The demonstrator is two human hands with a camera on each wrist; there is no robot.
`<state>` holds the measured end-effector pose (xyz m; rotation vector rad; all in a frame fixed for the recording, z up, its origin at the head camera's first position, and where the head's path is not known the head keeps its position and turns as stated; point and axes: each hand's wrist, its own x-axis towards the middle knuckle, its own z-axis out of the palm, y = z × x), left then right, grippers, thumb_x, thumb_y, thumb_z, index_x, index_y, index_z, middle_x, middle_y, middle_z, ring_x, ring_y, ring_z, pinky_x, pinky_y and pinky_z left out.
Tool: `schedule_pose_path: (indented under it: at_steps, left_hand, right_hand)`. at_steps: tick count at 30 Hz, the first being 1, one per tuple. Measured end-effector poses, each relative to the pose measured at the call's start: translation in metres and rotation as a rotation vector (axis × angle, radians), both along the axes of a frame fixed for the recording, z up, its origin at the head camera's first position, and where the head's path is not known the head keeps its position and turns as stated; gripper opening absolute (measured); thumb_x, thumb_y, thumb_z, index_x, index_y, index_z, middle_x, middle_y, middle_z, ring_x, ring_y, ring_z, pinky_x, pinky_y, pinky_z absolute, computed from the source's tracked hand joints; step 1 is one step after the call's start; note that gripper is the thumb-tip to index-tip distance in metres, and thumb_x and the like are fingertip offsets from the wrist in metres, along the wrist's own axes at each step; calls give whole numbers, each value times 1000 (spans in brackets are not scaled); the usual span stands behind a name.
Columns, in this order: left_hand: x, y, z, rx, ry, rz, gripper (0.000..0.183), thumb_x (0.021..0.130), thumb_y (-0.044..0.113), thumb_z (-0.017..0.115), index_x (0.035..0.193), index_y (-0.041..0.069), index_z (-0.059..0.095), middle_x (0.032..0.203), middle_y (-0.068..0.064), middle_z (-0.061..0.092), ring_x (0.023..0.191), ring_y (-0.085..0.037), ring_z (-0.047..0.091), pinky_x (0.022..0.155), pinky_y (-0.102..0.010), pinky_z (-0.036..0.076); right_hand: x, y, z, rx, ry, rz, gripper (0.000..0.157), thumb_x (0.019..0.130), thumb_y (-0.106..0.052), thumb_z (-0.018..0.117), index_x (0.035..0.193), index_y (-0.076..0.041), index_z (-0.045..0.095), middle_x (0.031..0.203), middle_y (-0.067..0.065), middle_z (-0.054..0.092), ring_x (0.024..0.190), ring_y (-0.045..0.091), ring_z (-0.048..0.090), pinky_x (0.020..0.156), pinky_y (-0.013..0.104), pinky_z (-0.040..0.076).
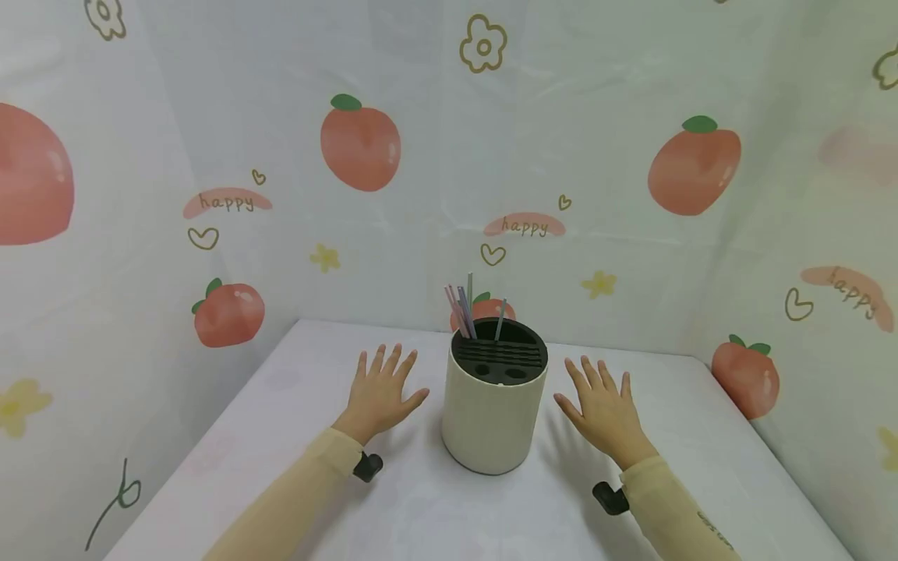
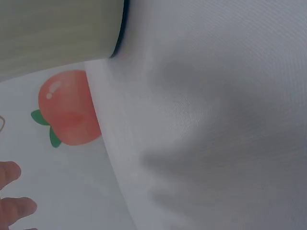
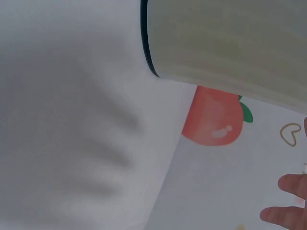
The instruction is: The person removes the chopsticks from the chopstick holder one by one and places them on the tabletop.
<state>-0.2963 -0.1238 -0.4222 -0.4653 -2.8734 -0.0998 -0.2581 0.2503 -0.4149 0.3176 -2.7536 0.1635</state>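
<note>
A cream round desk organizer (image 1: pixel 491 421) with a black slotted top (image 1: pixel 500 358) stands upright on the white table. Several thin sticks (image 1: pixel 463 312), pinkish, bluish and greenish, lean in its rear compartment; their lower ends are hidden. To the left of the organizer, my left hand (image 1: pixel 382 393) is spread palm down above the table, apart from it. My right hand (image 1: pixel 603 405) is likewise spread on the other side, holding nothing. Both wrist views show the organizer's wall (image 2: pixel 57 33) close by, some fingertips (image 3: pixel 285 218), and hand shadows on the cloth.
A white cloth (image 1: pixel 449 514) covers the table. Behind and at both sides hang white curtains (image 1: pixel 421 257) printed with peaches, flowers and "happy". A small black device (image 1: pixel 368 467) sits at the left wrist, another black device (image 1: pixel 610 499) at the right.
</note>
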Motion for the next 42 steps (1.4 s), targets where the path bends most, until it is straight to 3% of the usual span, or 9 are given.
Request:
schedule_pose_path:
  at_steps: [5, 9, 12, 16, 23, 28, 35, 38, 42]
  left_hand:
    - [3, 0, -3, 3, 15, -20, 66, 94, 57, 48, 144, 14, 45, 140, -16, 52, 130, -37, 47, 112, -54, 32]
    - [5, 0, -5, 12, -13, -20, 45, 93, 43, 58, 124, 12, 63, 116, -10, 67, 103, -31, 65, 84, -46, 55]
    - [5, 1, -6, 55, -83, 6, 33, 92, 36, 61, 115, 13, 68, 108, -7, 71, 93, -28, 68, 69, -44, 57]
    - [5, 0, -6, 95, -136, 21, 26, 92, 31, 61, 108, 13, 70, 104, -6, 72, 90, -26, 69, 66, -43, 57]
    - [5, -1, 3, 122, -146, 4, 23, 93, 29, 61, 106, 13, 71, 102, -7, 72, 80, -19, 67, 59, -37, 55]
    - [-4, 2, 24, 192, -140, -12, 21, 94, 30, 59, 104, 16, 71, 94, -1, 71, 81, -16, 66, 62, -35, 54]
    - [-14, 13, 78, 427, -104, -134, 24, 97, 28, 56, 113, 15, 67, 102, -3, 70, 91, -20, 66, 76, -39, 55]
    - [-16, 19, 98, 614, -94, -213, 25, 97, 24, 58, 119, 12, 64, 113, -6, 67, 99, -23, 66, 81, -40, 56]
    - [-18, 27, 113, 842, -97, -316, 29, 95, 18, 62, 123, 9, 60, 121, -11, 62, 105, -29, 64, 86, -41, 56]
  right_hand:
    - [2, -1, 0, 10, 30, 26, 58, 95, -41, 58, 141, -7, 48, 143, 23, 47, 132, 46, 41, 107, 72, 22]
    - [3, -1, 0, 15, 56, 57, 42, 91, -28, 65, 126, -5, 61, 125, 19, 62, 113, 40, 60, 98, 62, 42]
    - [4, -2, 0, 7, 56, 62, 30, 89, -23, 68, 114, -7, 67, 110, 14, 69, 92, 35, 67, 77, 51, 55]
    - [4, -2, 1, -27, -19, 38, 22, 90, -23, 66, 108, -11, 68, 100, 8, 72, 77, 28, 68, 57, 41, 54]
    - [-2, 0, 11, -141, -99, 64, 22, 94, -23, 59, 111, -12, 68, 97, 2, 73, 85, 25, 69, 63, 43, 55]
    - [-7, 2, 34, -342, -126, 90, 33, 98, -34, 55, 125, -14, 61, 109, 11, 71, 97, 32, 68, 75, 50, 55]
    - [-19, -4, 57, -730, -160, 226, 43, 99, -37, 54, 134, -13, 53, 130, 19, 59, 116, 40, 58, 95, 58, 47]
    - [-23, -11, 61, -891, -214, 319, 43, 100, -30, 54, 136, -9, 50, 135, 17, 54, 121, 36, 55, 101, 51, 46]
    - [-25, -22, 62, -1067, -297, 398, 39, 100, -24, 55, 136, -9, 50, 135, 10, 53, 119, 15, 56, 98, 30, 49]
